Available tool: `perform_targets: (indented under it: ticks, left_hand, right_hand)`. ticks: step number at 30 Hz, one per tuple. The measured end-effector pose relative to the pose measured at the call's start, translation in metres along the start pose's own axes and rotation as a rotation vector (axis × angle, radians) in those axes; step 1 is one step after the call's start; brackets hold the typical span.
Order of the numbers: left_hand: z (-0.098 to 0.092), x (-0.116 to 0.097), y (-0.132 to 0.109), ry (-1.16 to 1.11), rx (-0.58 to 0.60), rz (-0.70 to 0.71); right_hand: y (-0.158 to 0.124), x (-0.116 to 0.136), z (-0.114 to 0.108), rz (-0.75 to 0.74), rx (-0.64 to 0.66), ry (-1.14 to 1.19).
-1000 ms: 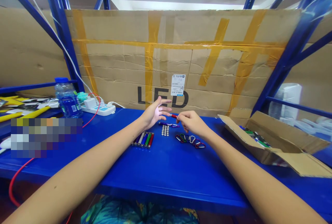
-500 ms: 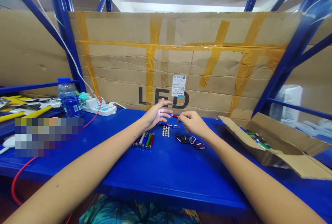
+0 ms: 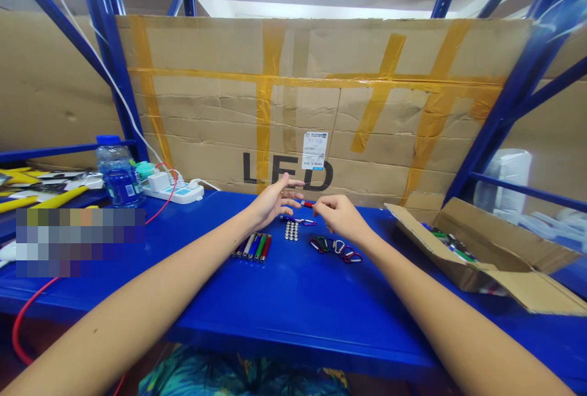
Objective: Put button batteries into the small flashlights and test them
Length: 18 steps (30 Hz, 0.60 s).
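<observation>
Between finger and thumb, my right hand (image 3: 338, 216) grips a small red flashlight (image 3: 307, 204), its silver end pointing left at my other palm. My left hand (image 3: 269, 205) is open, fingers spread just beyond that end, holding nothing. Below it lies a row of metal tubes (image 3: 253, 248) in black, silver, blue, green and red. Button cells (image 3: 291, 231) stand in a small grid between the hands. Behind them is a purple flashlight (image 3: 299, 220) with a clip. Coloured carabiners (image 3: 338, 246) lie fanned out below my right hand.
On the right stands an open cardboard box (image 3: 486, 280) with coloured tubes inside. A blue-capped bottle (image 3: 118, 170) and a white power strip (image 3: 178, 192) are at the left. A large cardboard sheet (image 3: 220, 121) closes off the back of the blue table (image 3: 293, 304).
A bright glow on my left palm half a second ago no longer shows. Both hands hold nearly the same pose; the whole view has shifted slightly.
</observation>
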<state>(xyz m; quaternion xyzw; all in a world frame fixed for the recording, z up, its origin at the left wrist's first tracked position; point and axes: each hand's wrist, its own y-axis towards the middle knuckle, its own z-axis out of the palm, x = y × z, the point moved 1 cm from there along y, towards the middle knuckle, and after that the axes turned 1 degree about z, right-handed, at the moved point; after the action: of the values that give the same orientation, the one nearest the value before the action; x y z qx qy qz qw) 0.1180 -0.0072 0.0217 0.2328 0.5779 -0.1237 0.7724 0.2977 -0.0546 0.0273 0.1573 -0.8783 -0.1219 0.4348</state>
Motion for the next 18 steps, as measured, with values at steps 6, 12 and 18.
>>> perform_targets:
  ticks: [6,12,18]
  left_hand:
    - [-0.0007,0.0003,0.0004,-0.006,-0.018,-0.022]
    - [-0.0011,-0.0004,0.0003,-0.033,-0.025,-0.034]
    - [-0.0008,-0.0009,-0.0001,-0.046,-0.023,-0.03]
  right_hand:
    - [0.0007,-0.0017,0.0004,-0.002,-0.046,0.006]
    - [0.0007,-0.0015,0.0001,-0.018,-0.038,0.021]
    - [-0.0002,-0.0002,0.0016,-0.022,-0.019,-0.006]
